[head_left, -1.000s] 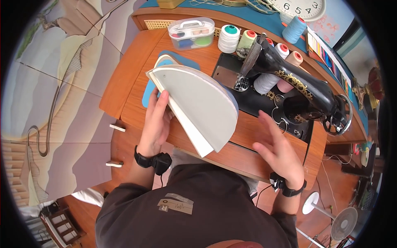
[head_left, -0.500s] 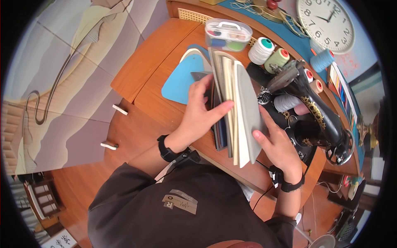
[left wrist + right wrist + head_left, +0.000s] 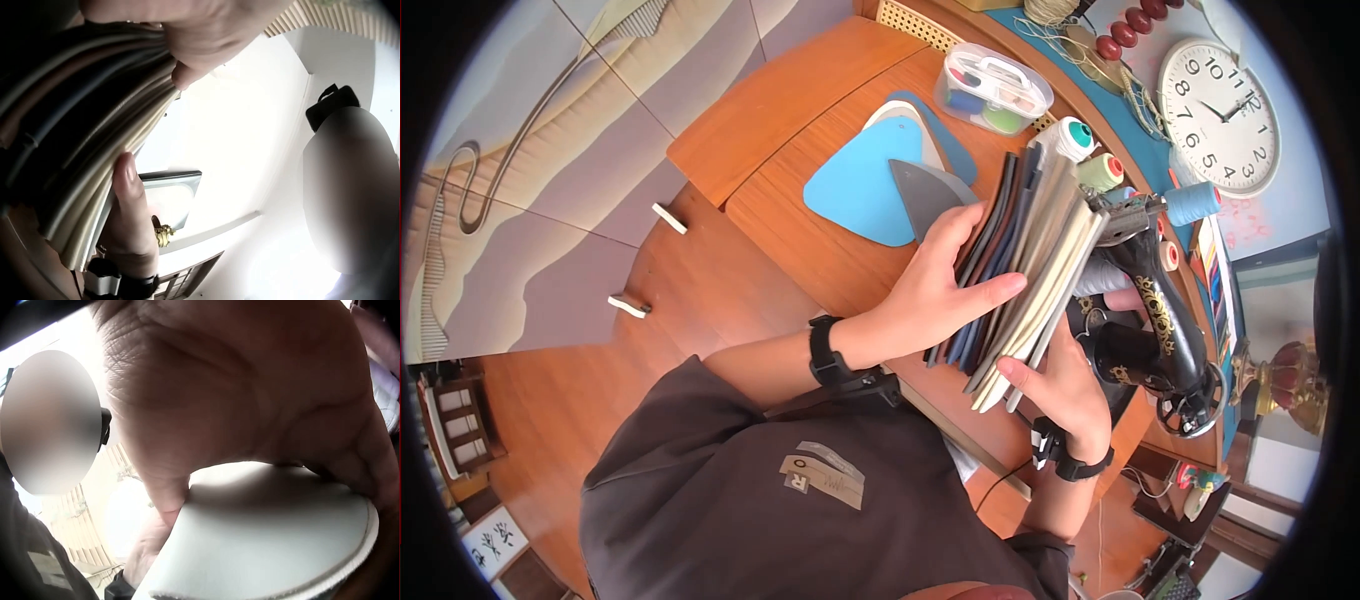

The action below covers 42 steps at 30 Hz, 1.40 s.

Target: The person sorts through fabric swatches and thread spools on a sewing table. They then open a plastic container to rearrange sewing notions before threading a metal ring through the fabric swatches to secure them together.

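Both hands hold a thick stack of folded, sheet-like pieces [image 3: 1050, 235] upright over the table; their edges show black, brown, navy, grey and cream. My left hand [image 3: 935, 290] grips the dark side, its thumb laid across the top edges. On the pale side, my right hand [image 3: 1065, 385] holds the stack with its thumb at the near edges, its fingers partly hidden behind. In the right wrist view the outermost pale piece [image 3: 269, 537] has a rounded rim. Left of the stack lie a light-blue piece [image 3: 855, 185] and a dark-grey pointed piece [image 3: 925, 195] overlapping it.
A black sewing machine [image 3: 1160, 310] stands close to the right of the stack. Behind are a clear lidded box [image 3: 1000, 85], several thread cones including a white one [image 3: 1065, 140], and a wall clock [image 3: 1220, 120]. The wooden tabletop [image 3: 800, 130] extends left.
The stack has turned from flat side up to edges up and shifted right. My right hand has come from beside the stack to hold it. The view has swung rightward.
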Tool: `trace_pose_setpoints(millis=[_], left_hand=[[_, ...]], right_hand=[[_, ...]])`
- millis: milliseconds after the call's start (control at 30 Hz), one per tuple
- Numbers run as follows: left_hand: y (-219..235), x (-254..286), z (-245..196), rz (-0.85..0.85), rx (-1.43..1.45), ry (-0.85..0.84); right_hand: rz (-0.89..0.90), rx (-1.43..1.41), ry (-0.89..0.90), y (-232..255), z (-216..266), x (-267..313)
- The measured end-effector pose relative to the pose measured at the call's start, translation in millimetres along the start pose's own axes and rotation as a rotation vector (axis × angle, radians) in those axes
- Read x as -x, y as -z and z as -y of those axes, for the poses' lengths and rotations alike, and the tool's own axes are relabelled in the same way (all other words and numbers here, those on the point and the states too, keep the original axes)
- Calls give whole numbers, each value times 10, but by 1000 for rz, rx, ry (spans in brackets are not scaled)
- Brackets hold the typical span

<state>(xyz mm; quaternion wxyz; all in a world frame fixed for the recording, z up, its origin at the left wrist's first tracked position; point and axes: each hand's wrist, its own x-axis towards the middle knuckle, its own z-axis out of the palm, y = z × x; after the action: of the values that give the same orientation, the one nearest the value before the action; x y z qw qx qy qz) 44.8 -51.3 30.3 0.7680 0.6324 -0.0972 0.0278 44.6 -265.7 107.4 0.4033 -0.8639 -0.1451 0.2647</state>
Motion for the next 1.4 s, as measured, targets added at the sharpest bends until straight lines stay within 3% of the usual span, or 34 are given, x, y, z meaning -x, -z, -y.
trace_pose_setpoints(millis=[100,200,267,367,400,533,700,833,900,967,1267,1400], left_hand=[[-74,74,23,61,126,-32],[-109,108,44,41,-88,-44],[-141,115,4,34,-156,-45],[-176,182,-87,96,-247,-74],[-197,202,-64,83,-340,-171],[-203,272,-113,115,-351,-140],[-182,218,-39,126,-296,-129],[-194,215,45,44,-208,-97],[-189,224,72,-7,-287,-181],[-189,239,61,-5,-213,-92],[-209,267,100,-56,-80,-61],[-77,244,241,-107,-43,-15]], right_hand=[[6,71,-16,29,-57,97],[-115,182,107,-35,-35,137],[-211,95,182,-119,-57,102],[-295,50,58,-205,144,38],[-342,42,50,-234,180,8],[-497,131,89,-237,107,-18],[-588,8,93,-152,-134,-1],[-606,-173,143,-41,-265,29],[-621,-242,154,-44,-288,34],[-613,-279,159,-62,-324,23],[-618,-321,179,-67,-367,16],[-569,-556,169,-56,-426,29]])
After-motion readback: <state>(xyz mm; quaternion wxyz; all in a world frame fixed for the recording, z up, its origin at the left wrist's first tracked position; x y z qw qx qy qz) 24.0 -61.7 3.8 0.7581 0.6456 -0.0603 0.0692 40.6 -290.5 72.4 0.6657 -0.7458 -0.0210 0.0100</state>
